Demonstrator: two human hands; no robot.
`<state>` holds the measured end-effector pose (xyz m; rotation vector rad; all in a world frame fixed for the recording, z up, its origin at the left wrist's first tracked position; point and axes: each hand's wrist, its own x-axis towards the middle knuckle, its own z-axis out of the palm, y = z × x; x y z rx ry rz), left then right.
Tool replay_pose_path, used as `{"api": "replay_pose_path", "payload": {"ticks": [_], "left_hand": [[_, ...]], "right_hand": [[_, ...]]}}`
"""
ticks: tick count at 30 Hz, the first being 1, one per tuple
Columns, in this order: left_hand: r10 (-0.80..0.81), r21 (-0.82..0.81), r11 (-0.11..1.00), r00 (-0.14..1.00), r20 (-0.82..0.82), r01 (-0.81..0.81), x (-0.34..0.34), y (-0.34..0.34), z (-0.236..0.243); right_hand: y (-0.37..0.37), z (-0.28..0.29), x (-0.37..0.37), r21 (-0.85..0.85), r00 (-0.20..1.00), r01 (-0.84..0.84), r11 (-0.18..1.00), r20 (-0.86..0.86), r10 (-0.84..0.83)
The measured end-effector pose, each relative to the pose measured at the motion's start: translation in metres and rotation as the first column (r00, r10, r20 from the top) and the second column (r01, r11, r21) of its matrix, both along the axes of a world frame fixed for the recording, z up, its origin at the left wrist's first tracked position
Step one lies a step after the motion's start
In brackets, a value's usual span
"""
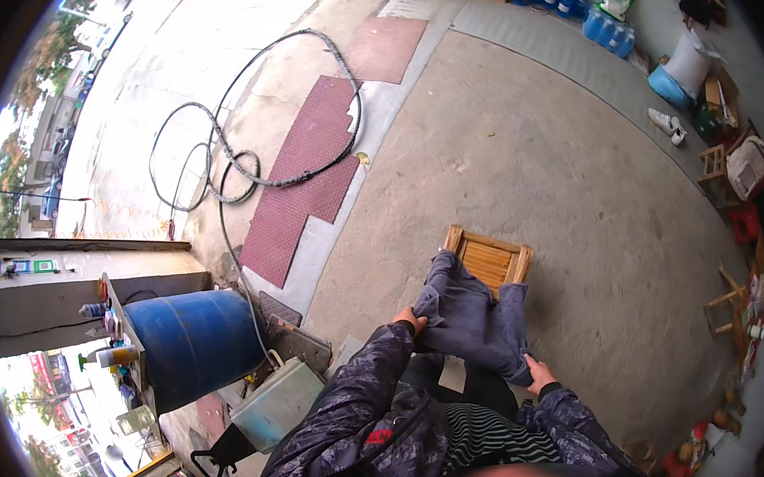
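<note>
A grey cloth (473, 316), perhaps a towel or a garment, hangs stretched between my two hands. My left hand (412, 319) is closed on its left edge, and my right hand (540, 374) pinches its lower right corner. The far part of the cloth drapes over the near side of a small wooden stool (489, 262), whose slatted top and frame show beyond it. How the stool's legs stand is hidden by the cloth.
A blue barrel (197, 343) and a greenish metal box (280, 403) stand at my left. A black hose (305, 177) lies coiled across dark red mats (306, 186). Along the right wall are white shoes (666, 125), a sack (687, 66), bottle packs (608, 31) and wooden stools (723, 312).
</note>
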<state>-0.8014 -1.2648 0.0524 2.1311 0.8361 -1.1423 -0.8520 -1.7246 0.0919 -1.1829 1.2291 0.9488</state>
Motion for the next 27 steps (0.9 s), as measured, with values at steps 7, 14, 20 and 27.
{"api": "replay_pose_path", "payload": {"ticks": [7,14,20,27], "left_hand": [[-0.048,0.088,0.996,0.977,0.207,0.031,0.102,0.001,0.046],[0.093,0.077,0.987,0.895,0.437,-0.140,0.160,0.024,0.093],[0.217,0.195,0.916,0.844,0.491,-0.349,0.145,0.063,0.082],[0.423,0.052,0.841,0.715,0.557,-0.539,0.124,0.081,0.035]], "right_hand": [[-0.007,0.010,0.082,-0.224,0.909,-0.106,0.969,0.373,0.185],[-0.003,0.025,0.231,-0.227,0.768,-0.230,0.946,0.554,0.320],[0.077,0.030,0.316,-0.108,0.634,-0.298,0.948,0.720,0.281],[0.140,-0.017,0.383,-0.451,0.528,-0.446,0.773,0.565,0.634]]}}
